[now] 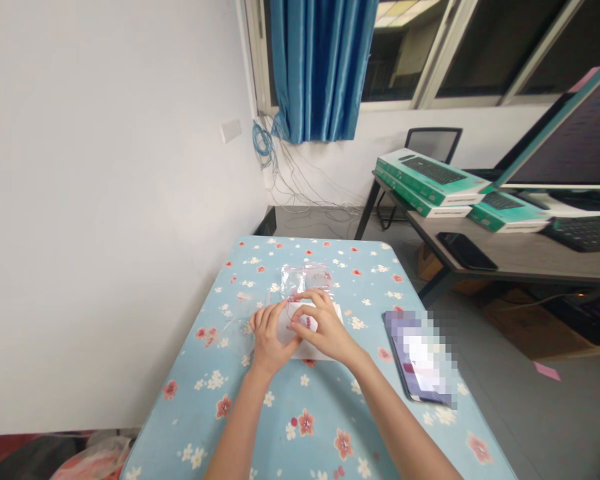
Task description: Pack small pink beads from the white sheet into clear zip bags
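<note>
My left hand (271, 337) rests over the left side of a white sheet (320, 352) on the table, its fingers curled together near a small pinkish strand (289, 301). My right hand (325, 327) reaches in from the right, thumb and forefinger pinched close to the left hand. Whatever lies between the fingertips of either hand is too small to name. Several tiny dark red bits (309, 323) show on the white sheet inside the curve of my right hand. Just beyond the hands lies a crinkled clear plastic bag (307, 275).
The table has a blue flowered cover (260, 413). A phone (420, 360), its screen pixelated, lies on the right. A desk (525, 257) at the right carries green keyboard boxes (430, 177), a dark phone (466, 251) and a monitor (570, 133). A white wall (105, 200) borders the left.
</note>
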`<state>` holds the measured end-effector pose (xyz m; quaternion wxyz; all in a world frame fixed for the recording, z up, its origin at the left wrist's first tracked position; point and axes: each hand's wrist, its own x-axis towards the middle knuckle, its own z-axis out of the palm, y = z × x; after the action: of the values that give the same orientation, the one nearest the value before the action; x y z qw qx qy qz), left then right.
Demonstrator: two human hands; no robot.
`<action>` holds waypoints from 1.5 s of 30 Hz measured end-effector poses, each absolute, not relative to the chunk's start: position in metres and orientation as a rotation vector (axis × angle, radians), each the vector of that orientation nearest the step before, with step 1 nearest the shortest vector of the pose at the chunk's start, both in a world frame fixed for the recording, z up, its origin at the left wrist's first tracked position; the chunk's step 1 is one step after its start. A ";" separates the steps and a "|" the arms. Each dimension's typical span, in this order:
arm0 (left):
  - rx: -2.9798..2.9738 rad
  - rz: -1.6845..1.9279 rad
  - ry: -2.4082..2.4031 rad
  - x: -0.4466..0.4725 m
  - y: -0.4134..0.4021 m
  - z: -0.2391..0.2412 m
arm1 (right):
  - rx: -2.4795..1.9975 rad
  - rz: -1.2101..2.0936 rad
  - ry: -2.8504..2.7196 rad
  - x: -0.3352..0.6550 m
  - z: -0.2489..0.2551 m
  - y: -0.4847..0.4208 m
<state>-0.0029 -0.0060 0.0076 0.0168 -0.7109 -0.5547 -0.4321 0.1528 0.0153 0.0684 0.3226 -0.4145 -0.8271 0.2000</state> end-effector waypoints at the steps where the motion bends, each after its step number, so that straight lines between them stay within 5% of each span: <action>1: -2.206 -1.349 -1.720 -0.004 -0.006 0.008 | -1.074 0.529 -2.157 0.154 0.068 0.016; 19: -2.158 -1.486 -1.725 -0.007 -0.006 0.012 | -1.451 0.253 -2.181 0.169 0.001 0.044; 36: -2.171 -1.400 -1.724 -0.006 -0.004 0.009 | -1.544 0.288 -2.047 0.156 0.008 0.044; 45: -2.189 -1.395 -1.732 -0.006 -0.004 0.008 | -1.219 0.407 -1.891 0.166 0.060 0.032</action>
<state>-0.0056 -0.0039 0.0083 0.0106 -0.7014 -0.5550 -0.4470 0.1664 0.0323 0.0600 0.4147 -0.4852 -0.7525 0.1621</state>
